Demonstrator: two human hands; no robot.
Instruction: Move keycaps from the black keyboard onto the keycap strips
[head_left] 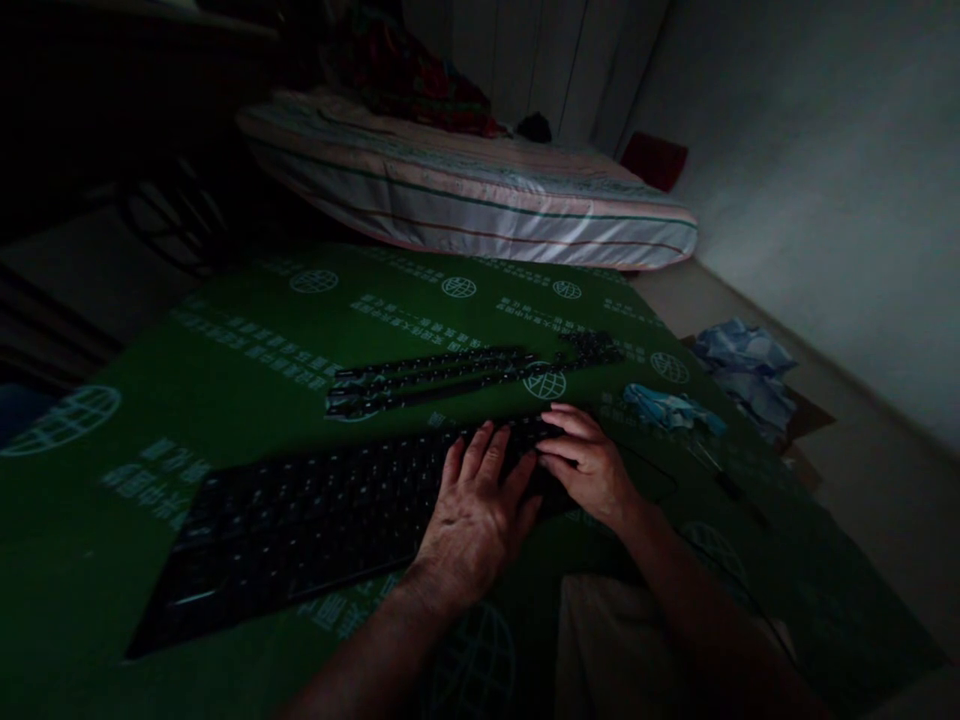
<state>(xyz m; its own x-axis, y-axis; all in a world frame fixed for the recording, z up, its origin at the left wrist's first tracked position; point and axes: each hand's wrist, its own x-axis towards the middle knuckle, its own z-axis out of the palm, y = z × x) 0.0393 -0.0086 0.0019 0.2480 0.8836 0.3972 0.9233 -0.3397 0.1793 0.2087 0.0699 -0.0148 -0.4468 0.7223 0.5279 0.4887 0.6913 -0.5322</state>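
A black computer keyboard (300,510) lies slantwise on a green printed board (247,320). My left hand (476,505) rests on its right part, palm down, with the fingers spread over the keys. At the right end, my right hand (589,460) has its fingers bent in against the keyboard's far edge; anything small between the fingertips is too dark to make out. Beyond the keyboard, loose black keycaps (427,375) lie in long rows, with a cluster of more small keycaps (592,348) at the right end. A thin black cable (660,470) curves beside my right hand.
A crumpled blue cloth (671,410) lies right of my hands, near a thin dark-handled tool (724,480). Cloth or bags (746,375) sit on the floor beyond the board's right edge. A striped mattress (480,210) stands behind; a pale wall (825,180) closes the right.
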